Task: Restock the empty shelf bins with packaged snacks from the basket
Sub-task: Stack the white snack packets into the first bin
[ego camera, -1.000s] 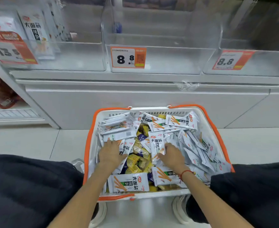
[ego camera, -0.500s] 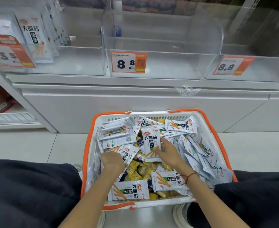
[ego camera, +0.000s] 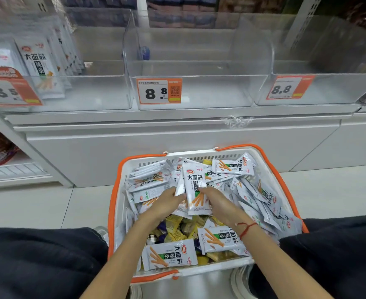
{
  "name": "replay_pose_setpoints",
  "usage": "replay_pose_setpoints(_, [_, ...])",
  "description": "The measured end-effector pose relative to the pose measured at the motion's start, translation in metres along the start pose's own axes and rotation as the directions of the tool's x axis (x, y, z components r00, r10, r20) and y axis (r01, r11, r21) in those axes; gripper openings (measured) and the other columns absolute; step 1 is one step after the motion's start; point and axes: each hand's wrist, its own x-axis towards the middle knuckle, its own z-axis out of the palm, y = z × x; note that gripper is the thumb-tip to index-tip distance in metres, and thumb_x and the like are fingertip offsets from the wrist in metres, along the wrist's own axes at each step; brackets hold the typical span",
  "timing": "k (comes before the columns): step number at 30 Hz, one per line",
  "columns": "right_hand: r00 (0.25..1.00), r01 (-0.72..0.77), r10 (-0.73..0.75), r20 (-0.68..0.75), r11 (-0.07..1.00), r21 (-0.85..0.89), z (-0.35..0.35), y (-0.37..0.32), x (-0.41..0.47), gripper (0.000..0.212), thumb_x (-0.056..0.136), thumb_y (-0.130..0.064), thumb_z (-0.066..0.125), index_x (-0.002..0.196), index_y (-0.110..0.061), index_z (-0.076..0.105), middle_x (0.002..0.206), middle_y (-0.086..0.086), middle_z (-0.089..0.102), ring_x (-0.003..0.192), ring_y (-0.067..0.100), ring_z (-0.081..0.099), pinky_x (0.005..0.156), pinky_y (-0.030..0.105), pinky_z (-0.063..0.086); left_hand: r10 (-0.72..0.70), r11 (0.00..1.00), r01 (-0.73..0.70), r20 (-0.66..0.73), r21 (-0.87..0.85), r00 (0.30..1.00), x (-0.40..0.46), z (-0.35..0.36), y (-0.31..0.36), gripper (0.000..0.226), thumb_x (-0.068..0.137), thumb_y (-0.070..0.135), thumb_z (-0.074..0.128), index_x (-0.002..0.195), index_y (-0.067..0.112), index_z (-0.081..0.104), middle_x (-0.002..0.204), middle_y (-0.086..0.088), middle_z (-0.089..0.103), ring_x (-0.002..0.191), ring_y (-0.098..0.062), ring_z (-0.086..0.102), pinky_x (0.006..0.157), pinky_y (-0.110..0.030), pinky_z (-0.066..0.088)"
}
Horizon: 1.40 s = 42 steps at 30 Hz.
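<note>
View from a head-worn camera, looking down at a person crouched on a pale tiled floor (ego camera: 37, 203) in front of a shop shelf. Dark trouser legs fill the bottom L and R corners.

Centre: a white basket (ego camera: 199, 269) w/ orange handles sits between the knees, heaped w/ silver-white snack packets printed w/ orange sticks; small yellow and purple wrapped snacks (ego camera: 177, 228) lie underneath, mid-basket.

Both hands meet above the pile. The left hand (ego camera: 167, 205) has fingers curled round the L edge of an upright packet (ego camera: 196, 189); a second packet's edge shows tucked just behind it on that side. The right hand (ego camera: 217, 201) has fingers bent against the packet's R edge, thumb side hidden, so it grips from the other side. A red string bracelet (ego camera: 245, 228) circles the R wrist. The held packet stands label-up, just above the heap, over the basket's far half.

Two more packets lie flat near the basket's front: one by the near rim (ego camera: 170, 254), one just below the R wrist (ego camera: 219, 239).

Above: a white shelf carrying clear plastic bins. The middle bin (ego camera: 199, 67) holds no packets and bears an orange price tag (ego camera: 158, 91) reading 8.8. The R bin (ego camera: 328, 87) has a similar 8.8 tag. The L bin (ego camera: 87, 93) holds upright packets at its L side, w/ a tag reading 13.5.
</note>
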Motion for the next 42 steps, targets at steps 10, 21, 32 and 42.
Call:
replay_pose_setpoints(10, [0.944,0.330,-0.330,0.014,0.944,-0.017,0.040,0.009,-0.031,0.052,0.104,-0.019,0.033,0.151,-0.026,0.012,0.139,-0.014,0.032,0.138,0.024,0.033,0.103,0.029,0.036,-0.158,0.917,0.107,-0.103,-0.384,0.982,0.003,0.018,-0.006,0.055,0.096,0.050,0.040,0.142,0.020,0.037,0.138,0.000,0.050,0.125,-0.022,0.049,0.108,-0.044,0.037])
replay_pose_setpoints(21, [0.911,0.184,-0.399,0.102,0.175,-0.967,-0.031,-0.008,0.060,0.069,0.093,-0.008,0.048,0.151,-0.010,0.010,0.157,0.009,0.016,0.144,0.028,0.016,0.116,0.042,0.021,-0.257,0.746,0.067,-0.193,-0.663,0.947,0.030,-0.010,-0.013,0.034,0.099,0.038,0.044,0.127,0.019,0.050,0.112,-0.006,0.064,0.094,-0.021,0.063,0.083,-0.033,0.048])
replay_pose_setpoints(32, [0.807,0.189,-0.545,0.227,-0.125,-0.974,-0.034,0.006,0.063,0.031,0.092,-0.014,0.049,0.119,-0.020,0.062,0.107,0.006,0.066,0.112,0.027,0.051,0.104,0.036,0.031,-0.279,0.761,0.082,-0.211,-0.644,0.937,0.042,-0.014,-0.019,0.036,0.097,0.037,0.042,0.117,0.012,0.060,0.099,-0.008,0.071,0.089,-0.030,0.061,0.093,-0.042,0.045])
replay_pose_setpoints(42, [0.867,0.479,-0.450,0.215,0.634,-0.607,-0.079,-0.069,0.016,0.022,0.085,-0.014,0.069,0.107,-0.013,0.066,0.106,-0.004,0.060,0.096,0.009,0.058,0.081,0.024,0.040,-0.234,0.825,0.086,-0.199,-0.559,0.952,0.032,-0.038,-0.014,0.056,0.082,0.051,0.055,0.128,0.019,0.059,0.131,-0.009,0.059,0.123,-0.032,0.052,0.109,-0.052,0.035])
